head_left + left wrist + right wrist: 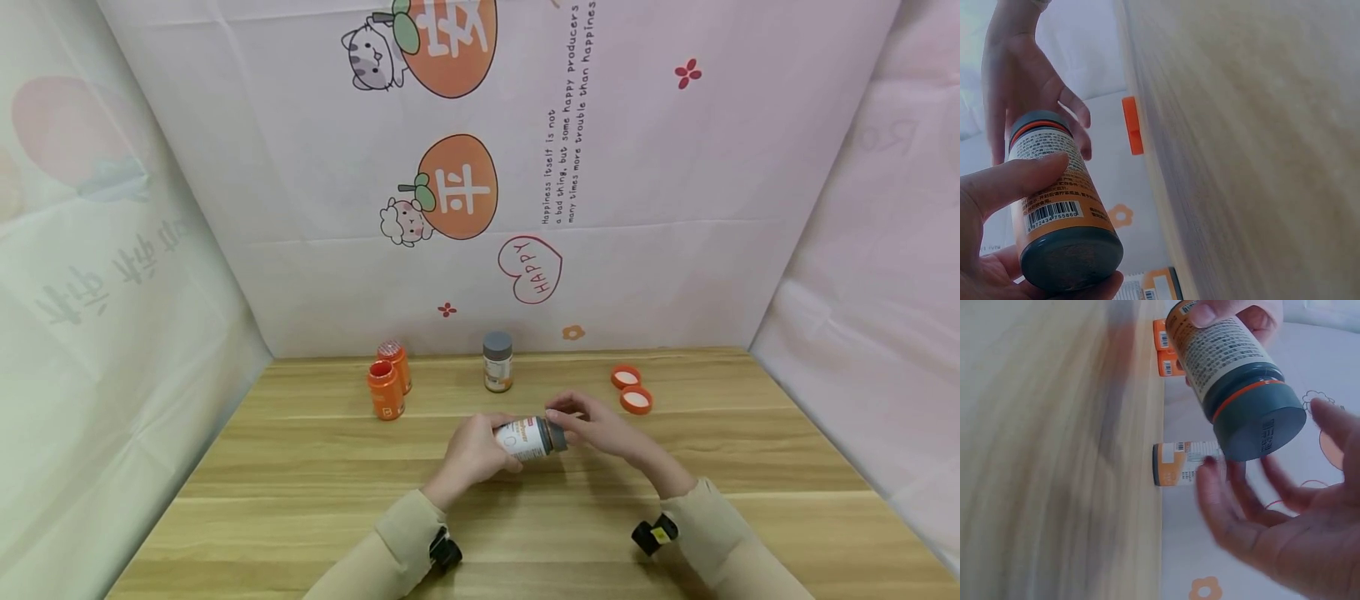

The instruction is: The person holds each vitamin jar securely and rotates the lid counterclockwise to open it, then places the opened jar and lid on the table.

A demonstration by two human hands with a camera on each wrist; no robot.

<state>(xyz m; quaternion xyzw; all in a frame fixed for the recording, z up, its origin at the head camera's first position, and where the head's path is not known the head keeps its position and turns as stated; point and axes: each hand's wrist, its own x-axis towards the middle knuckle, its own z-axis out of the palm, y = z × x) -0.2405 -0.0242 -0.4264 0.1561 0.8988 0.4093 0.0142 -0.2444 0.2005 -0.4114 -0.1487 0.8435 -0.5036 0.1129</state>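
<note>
My left hand (472, 450) grips a white and orange pill bottle (522, 439) around its body, tilted on its side above the table. Its dark grey cap (1260, 422) points toward my right hand (600, 423), and an orange ring shows below the cap in the right wrist view. The fingers of my right hand are spread and slightly bent around the cap. In the right wrist view the thumb stands apart from it; whether a fingertip touches it I cannot tell. The barcode label and grey base face the left wrist camera.
Two orange bottles (386, 396) stand at the back left, the front one with its mouth uncovered. A second grey-capped bottle (498, 371) stands upright at the back middle. Two orange lids (636, 400) lie at the back right, white insides up. Printed cloth (637, 208) walls the wooden table.
</note>
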